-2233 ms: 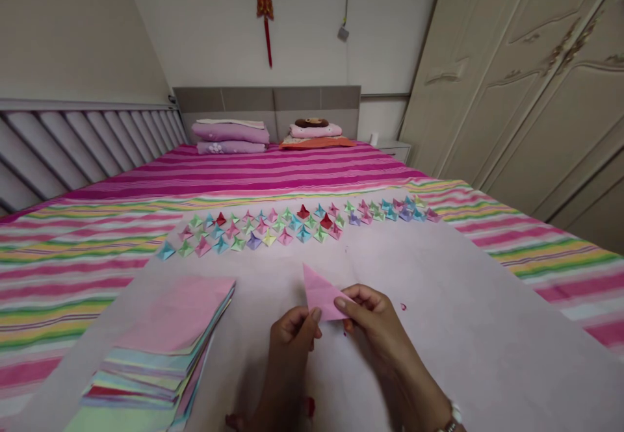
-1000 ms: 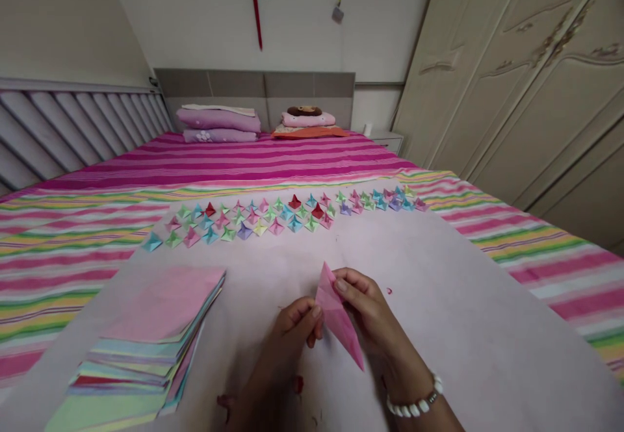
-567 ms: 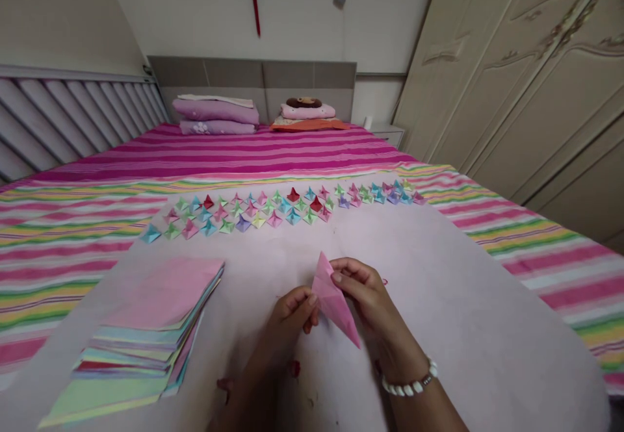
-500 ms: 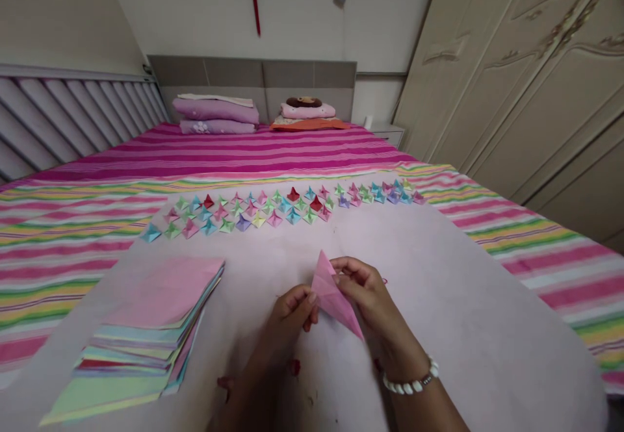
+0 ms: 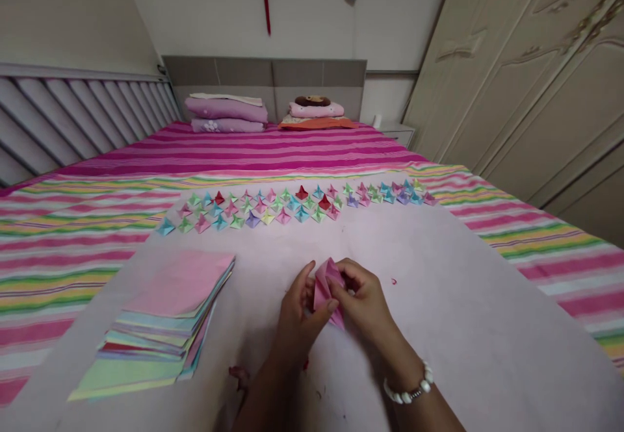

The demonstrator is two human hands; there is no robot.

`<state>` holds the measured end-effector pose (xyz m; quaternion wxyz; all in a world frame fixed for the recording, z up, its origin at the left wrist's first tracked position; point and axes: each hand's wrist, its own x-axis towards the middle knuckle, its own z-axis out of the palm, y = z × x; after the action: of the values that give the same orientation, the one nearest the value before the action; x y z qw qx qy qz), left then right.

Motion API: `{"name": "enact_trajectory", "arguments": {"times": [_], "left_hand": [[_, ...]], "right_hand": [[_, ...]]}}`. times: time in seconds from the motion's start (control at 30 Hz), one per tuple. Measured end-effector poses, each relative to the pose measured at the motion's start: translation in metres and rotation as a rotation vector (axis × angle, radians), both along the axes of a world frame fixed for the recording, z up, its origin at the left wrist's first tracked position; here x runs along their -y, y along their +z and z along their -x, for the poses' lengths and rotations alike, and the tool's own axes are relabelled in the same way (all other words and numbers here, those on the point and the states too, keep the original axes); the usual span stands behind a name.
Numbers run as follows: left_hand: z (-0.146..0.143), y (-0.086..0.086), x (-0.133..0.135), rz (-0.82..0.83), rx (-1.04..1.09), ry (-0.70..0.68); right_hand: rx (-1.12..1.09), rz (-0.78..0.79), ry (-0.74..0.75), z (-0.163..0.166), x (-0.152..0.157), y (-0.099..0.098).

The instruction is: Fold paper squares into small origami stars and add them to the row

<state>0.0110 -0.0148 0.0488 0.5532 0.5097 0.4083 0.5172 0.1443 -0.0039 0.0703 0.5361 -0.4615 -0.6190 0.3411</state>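
A pink sheet of folded paper (image 5: 324, 284) is held up between both hands, over the near middle of the pale tabletop (image 5: 439, 315). My left hand (image 5: 301, 312) grips its left side, the thumb pressed across its lower front. On the other side my right hand (image 5: 363, 295), with a white beaded bracelet at the wrist, pinches the paper's right edge between thumb and fingers. The paper looks partly opened and bent, with its lower point sticking out beneath the thumbs. Part of it is hidden behind the fingers.
Left of my hands lies a stack of coloured paper sheets (image 5: 180, 282), pink on top. Several small folded paper boats (image 5: 268, 217) stand in rows along the far edge. Red scraps lie near my forearms. Beyond is a bed with striped cover (image 5: 273, 149).
The pink paper has gone from a flat triangle to a narrower, bulging shape. My left hand has moved up, its thumb now across the paper's front. The whole view has shifted slightly.
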Motion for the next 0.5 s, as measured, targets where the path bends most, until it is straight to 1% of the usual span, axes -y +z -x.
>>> {"name": "enact_trajectory", "arguments": {"times": [0.1, 0.2, 0.33, 0.43, 0.5], "left_hand": [[-0.0048, 0.0004, 0.0039, -0.044, -0.086, 0.055], [-0.0071, -0.0001, 0.0044, -0.019, -0.173, 0.133], [-0.0044, -0.0017, 0.0030, 0.025, -0.255, 0.233], [-0.0024, -0.0041, 0.0027, -0.036, -0.261, 0.293], [-0.0022, -0.0066, 0.0026, -0.061, -0.237, 0.307]], "right_hand": [[0.099, -0.110, 0.008, 0.0007, 0.0005, -0.0005], [0.151, -0.177, 0.047, 0.0022, 0.0005, -0.0018], [0.170, -0.199, 0.064, 0.0035, -0.0008, -0.0057], [0.177, -0.205, 0.071, 0.0028, -0.0019, -0.0080], [0.166, -0.210, 0.077, 0.0025, -0.0025, -0.0088]]}}
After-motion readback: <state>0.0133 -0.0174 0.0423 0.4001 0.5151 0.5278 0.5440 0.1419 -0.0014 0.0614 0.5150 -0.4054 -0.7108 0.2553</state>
